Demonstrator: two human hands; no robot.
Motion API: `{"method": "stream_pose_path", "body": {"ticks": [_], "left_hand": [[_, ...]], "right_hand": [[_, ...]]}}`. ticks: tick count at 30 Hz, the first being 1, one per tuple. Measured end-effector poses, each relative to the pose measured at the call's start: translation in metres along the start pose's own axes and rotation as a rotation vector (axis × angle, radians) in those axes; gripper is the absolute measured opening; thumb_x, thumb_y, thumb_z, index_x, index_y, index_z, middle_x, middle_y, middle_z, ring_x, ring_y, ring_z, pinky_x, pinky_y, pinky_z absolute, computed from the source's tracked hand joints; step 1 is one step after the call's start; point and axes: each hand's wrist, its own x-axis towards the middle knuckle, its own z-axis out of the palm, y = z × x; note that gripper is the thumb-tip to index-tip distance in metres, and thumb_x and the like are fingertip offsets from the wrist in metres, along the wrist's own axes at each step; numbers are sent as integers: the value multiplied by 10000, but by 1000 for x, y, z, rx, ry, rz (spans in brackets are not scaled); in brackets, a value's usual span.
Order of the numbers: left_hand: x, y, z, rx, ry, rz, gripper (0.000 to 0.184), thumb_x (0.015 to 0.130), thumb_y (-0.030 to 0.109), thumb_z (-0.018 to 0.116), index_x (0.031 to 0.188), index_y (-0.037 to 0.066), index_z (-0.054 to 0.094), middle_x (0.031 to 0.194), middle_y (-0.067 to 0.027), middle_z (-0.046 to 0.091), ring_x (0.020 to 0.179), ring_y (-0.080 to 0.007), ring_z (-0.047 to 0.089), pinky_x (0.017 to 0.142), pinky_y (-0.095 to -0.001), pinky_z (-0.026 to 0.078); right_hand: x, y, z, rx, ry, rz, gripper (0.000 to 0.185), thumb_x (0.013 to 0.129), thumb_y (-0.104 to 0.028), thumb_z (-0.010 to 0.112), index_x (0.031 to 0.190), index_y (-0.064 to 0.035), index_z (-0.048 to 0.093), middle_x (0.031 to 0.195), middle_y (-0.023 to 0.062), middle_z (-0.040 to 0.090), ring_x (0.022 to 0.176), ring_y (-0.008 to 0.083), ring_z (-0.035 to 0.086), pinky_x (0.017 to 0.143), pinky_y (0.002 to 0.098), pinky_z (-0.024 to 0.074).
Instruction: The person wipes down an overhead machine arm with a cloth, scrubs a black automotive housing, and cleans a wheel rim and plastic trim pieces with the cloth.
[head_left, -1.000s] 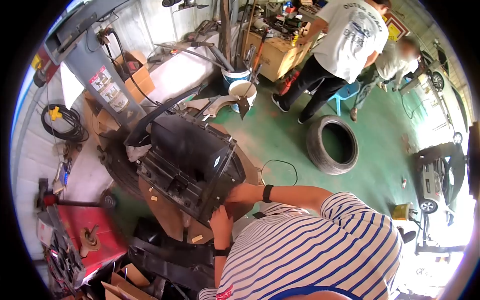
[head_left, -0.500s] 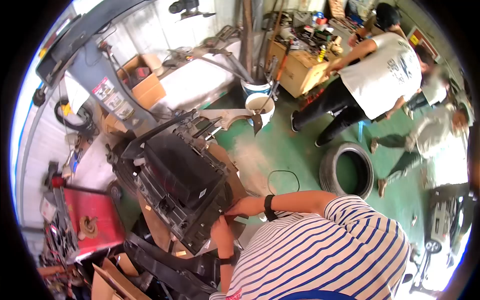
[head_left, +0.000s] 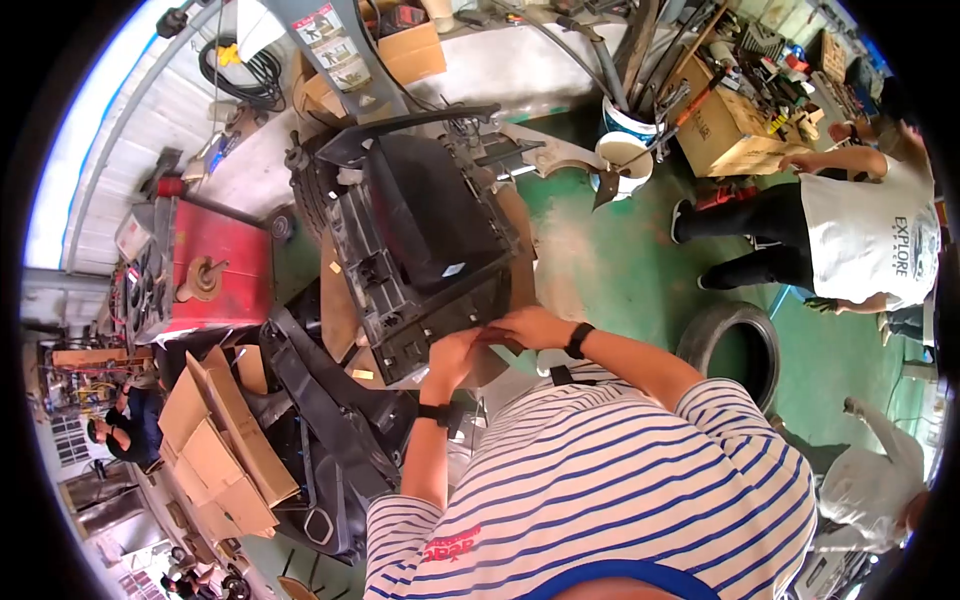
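A large black plastic car part (head_left: 430,220) lies on a brown cardboard-like support (head_left: 340,300), with a raised smooth black box and a ribbed frame. My left hand (head_left: 455,357) is at the near edge of this part, its fingers bent against the edge. Close beside it my right hand (head_left: 530,327) reaches the same edge from the right, fingers bent and nearly touching the left ones. The fingertips of both hands are partly hidden, and whatever is between them is too small to tell.
A tyre (head_left: 735,350) lies to the right, near a person in a white shirt (head_left: 865,235). Buckets (head_left: 625,160) of tools stand beyond the part. At left are a red cabinet (head_left: 222,270), flattened cardboard (head_left: 220,450) and black trim pieces (head_left: 330,420).
The view has turned, so the part sits farther up and right. Both hands remain at its near edge, close together. The white-shirted person has shifted toward the right side of the view.
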Motion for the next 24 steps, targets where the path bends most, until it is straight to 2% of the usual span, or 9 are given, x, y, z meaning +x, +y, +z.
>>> {"method": "stream_pose_path", "body": {"ticks": [1,3,5,7,10,14,16,19,24], "left_hand": [[-3,-4,-2,-90,52,24,305,826,175,635,1130,158,657,933,-110,699,896,-304,667,740,-420,532],[10,5,-33,-203,97,9,390,815,67,598,1195,142,643,1090,-119,680,1026,-303,643,872,-385,522],[20,25,-75,-214,206,55,414,802,18,581,1201,116,634,1148,-129,655,1072,-316,619,902,-388,509],[21,41,-111,-211,329,134,440,789,-31,564,1207,90,624,1207,-140,630,1119,-329,596,932,-392,495],[44,34,-156,-46,371,270,420,814,-25,543,1215,76,618,1297,-150,574,1209,-326,538,977,-399,466],[91,-12,-148,37,409,212,452,877,37,530,1326,82,526,1383,-162,500,1304,-344,443,1046,-416,399],[99,-25,-139,14,414,180,469,900,65,524,1366,83,484,1419,-174,462,1336,-362,402,1076,-437,364],[102,-27,-134,-322,369,153,499,920,167,538,1392,46,430,1508,-203,324,1400,-426,266,1132,-519,235],[115,-11,-131,-109,488,107,505,913,212,525,1375,29,437,1496,-181,357,1375,-419,319,1103,-536,289]], "right_hand": [[2,-21,-25,18,-53,50,348,895,-238,544,1230,-163,600,989,122,670,907,352,637,773,446,513],[13,-14,-31,-61,135,-26,367,843,-131,578,1207,-129,616,1002,127,672,906,334,640,774,430,511],[5,-51,-38,-19,205,-62,386,813,-73,594,1196,-114,623,998,127,671,915,330,638,782,426,511],[30,-78,-89,-38,597,-142,434,751,35,593,1165,-87,637,1007,135,665,973,332,623,833,414,501],[73,-73,-119,-119,697,-158,456,728,77,585,1162,-56,629,1093,148,655,1065,345,597,918,406,478],[132,-34,-90,42,746,-115,448,771,64,568,1201,-51,614,1192,161,627,1137,337,577,988,399,442],[148,-23,-68,375,773,166,422,837,29,547,1246,-62,594,1282,155,588,1199,327,548,1037,394,407],[146,-21,-54,345,811,178,420,893,1,505,1303,-76,554,1305,153,569,1229,316,527,1051,369,392],[143,-29,-66,527,726,277,452,893,34,463,1329,-66,529,1321,159,558,1191,280,554,995,327,428]]}}
